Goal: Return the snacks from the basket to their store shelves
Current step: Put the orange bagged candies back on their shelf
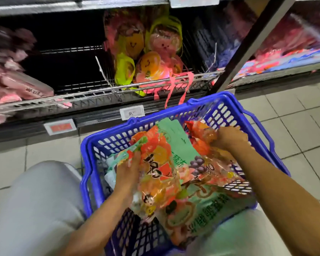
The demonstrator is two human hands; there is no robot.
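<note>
The left hand holds the left edge of an orange fruit-print snack bag, its grip curled round the wrapper. The right hand pinches the top of a second orange snack bag near the far right corner of the basket. Both bags lie inside the blue plastic basket, over a green packet and a larger green-lettered bag at the near edge. The basket sits on the tiled floor between the person's grey-clad knees. Beyond its far rim, a wire shelf carries face-shaped candy packs and, toward the left edge, pink packets.
</note>
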